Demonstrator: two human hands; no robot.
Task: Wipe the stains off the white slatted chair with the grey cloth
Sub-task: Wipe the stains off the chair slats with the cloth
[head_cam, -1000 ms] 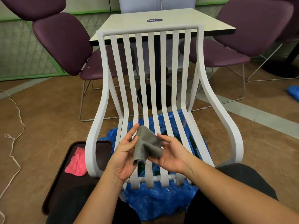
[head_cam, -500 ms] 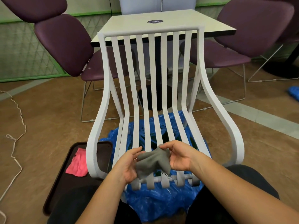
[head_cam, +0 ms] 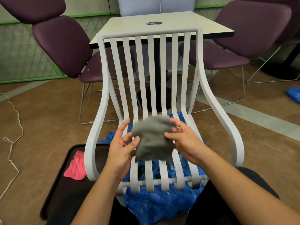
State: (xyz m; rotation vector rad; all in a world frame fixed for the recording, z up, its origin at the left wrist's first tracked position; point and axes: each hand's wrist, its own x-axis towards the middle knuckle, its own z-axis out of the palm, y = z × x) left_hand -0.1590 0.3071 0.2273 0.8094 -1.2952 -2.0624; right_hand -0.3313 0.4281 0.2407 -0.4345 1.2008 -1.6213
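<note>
The white slatted chair (head_cam: 103, 88) stands right in front of me, its seat slats running toward my knees. Above the seat hangs the grey cloth (head_cam: 153, 140), bunched and blurred by motion. My left hand (head_cam: 121, 148) is at the cloth's left edge with its fingers spread and the thumb against the fabric. My right hand (head_cam: 183, 140) pinches the cloth's right side between thumb and fingers. No stains show on the slats from here.
A blue plastic sheet (head_cam: 155, 207) lies under the chair. A dark tray (head_cam: 65, 181) with a pink cloth (head_cam: 76, 168) sits on the floor at my left. Purple chairs (head_cam: 63, 44) and a pale table (head_cam: 162, 26) stand behind. A white cord (head_cam: 12, 143) trails at far left.
Both hands lowered the cloth to the seat's front edge, then raised it again above the seat. The cloth is spread wider now, and my left hand's fingers have opened.
</note>
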